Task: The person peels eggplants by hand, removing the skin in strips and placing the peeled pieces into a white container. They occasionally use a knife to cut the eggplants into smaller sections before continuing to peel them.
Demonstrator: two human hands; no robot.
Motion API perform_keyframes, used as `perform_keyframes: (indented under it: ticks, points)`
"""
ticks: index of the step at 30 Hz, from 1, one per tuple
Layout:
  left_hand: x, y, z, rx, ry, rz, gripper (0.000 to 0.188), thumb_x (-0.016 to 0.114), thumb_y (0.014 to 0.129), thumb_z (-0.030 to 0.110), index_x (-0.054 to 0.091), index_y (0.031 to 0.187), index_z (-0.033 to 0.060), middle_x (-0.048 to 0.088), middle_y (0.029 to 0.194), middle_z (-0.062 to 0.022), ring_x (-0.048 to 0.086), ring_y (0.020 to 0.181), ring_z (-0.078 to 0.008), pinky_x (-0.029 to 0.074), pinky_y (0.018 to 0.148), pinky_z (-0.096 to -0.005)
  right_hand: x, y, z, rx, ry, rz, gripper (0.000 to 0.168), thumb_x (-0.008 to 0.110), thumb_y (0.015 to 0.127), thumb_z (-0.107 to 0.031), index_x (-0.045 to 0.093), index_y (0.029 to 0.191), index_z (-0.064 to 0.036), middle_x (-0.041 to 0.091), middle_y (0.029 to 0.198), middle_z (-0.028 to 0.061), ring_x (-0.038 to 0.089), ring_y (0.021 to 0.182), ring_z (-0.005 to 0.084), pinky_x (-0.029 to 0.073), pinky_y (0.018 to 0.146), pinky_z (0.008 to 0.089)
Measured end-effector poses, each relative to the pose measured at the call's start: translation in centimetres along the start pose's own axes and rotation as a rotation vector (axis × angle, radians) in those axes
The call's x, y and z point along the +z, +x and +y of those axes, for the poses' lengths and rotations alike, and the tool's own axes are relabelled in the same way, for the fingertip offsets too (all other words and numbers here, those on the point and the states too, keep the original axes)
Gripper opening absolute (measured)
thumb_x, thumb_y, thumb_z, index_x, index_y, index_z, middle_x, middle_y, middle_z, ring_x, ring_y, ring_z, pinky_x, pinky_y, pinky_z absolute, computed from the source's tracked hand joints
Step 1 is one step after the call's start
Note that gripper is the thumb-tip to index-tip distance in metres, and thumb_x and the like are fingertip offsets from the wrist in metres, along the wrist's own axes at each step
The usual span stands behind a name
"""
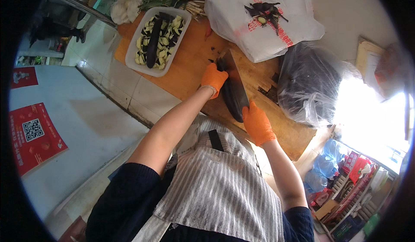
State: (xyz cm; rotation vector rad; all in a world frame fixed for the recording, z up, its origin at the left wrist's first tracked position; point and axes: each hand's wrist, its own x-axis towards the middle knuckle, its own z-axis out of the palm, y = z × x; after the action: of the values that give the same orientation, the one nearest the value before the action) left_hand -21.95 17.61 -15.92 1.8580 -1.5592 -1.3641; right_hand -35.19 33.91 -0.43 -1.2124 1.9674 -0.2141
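My left hand (214, 79), in an orange glove, grips the far end of a long dark eggplant (231, 101) that lies on the wooden board (191, 63). In my right hand (258, 122), gloved the same way, is a wide-bladed cleaver (236, 76). Its blade stands along the eggplant's right side, near the left fingers, and hides part of it. Left of my hands, a white plastic tub (130, 52) holds cut eggplant pieces (164, 47) with a whole eggplant (153, 44) on top.
A white plastic bag (227, 12) bears dark eggplant stem ends (264, 12) at the back. To the right sits a clear plastic bag with dark contents (306, 80). Green onions (162, 0) and a bag of pale bulbs (128, 7) lie behind the tub. Dark scraps (267, 93) dot the board.
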Motion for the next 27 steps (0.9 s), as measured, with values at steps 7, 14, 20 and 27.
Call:
perform_keyframes:
  ticks: [7, 14, 20, 27]
  points:
    - [0.1, -1.4, 1.8, -0.025, 0.018, 0.076, 0.042, 0.067, 0.081, 0.024, 0.06, 0.109, -0.0065, 0.064, 0.111, -0.0312, 0.063, 0.101, -0.0474, 0.051, 0.085, -0.0463, -0.8, -0.6, -2.2, 0.105, -0.103, -0.067, 0.027, 0.043, 0.101, -0.023, 0.054, 0.11, 0.0, 0.067, 0.097, 0.0286, 0.065, 0.088, 0.0498, 0.054, 0.077, 0.0547]
    - [-1.0, -1.9, 3.0, 0.017, 0.138, 0.044, 0.042, 0.067, 0.081, 0.025, 0.061, 0.11, -0.0056, 0.065, 0.11, -0.0296, 0.063, 0.104, -0.0459, 0.051, 0.086, -0.046, -0.4, 1.4, -1.2, 0.01, -0.081, -0.051, 0.028, 0.042, 0.1, -0.022, 0.053, 0.112, 0.001, 0.066, 0.097, 0.0307, 0.065, 0.091, 0.0487, 0.053, 0.079, 0.0541]
    - [-0.5, -1.4, 2.0, -0.007, 0.084, 0.024, 0.044, 0.068, 0.081, 0.026, 0.062, 0.111, -0.0048, 0.065, 0.113, -0.0281, 0.063, 0.106, -0.0442, 0.052, 0.088, -0.0468, 0.8, 4.0, -0.1, 0.016, 0.077, -0.017, 0.035, 0.043, 0.1, -0.027, 0.054, 0.117, 0.002, 0.066, 0.098, 0.0333, 0.063, 0.093, 0.0506, 0.051, 0.081, 0.0558]
    - [-0.8, -1.8, 2.5, -0.054, 0.022, 0.019, 0.048, 0.069, 0.082, 0.025, 0.059, 0.119, -0.0044, 0.064, 0.121, -0.0274, 0.062, 0.112, -0.0411, 0.05, 0.092, -0.0435, 6.6, 8.5, 1.6, -0.08, 0.025, 0.22, 0.039, 0.045, 0.101, -0.032, 0.054, 0.121, 0.001, 0.067, 0.095, 0.0323, 0.063, 0.091, 0.0505, 0.051, 0.079, 0.0556]
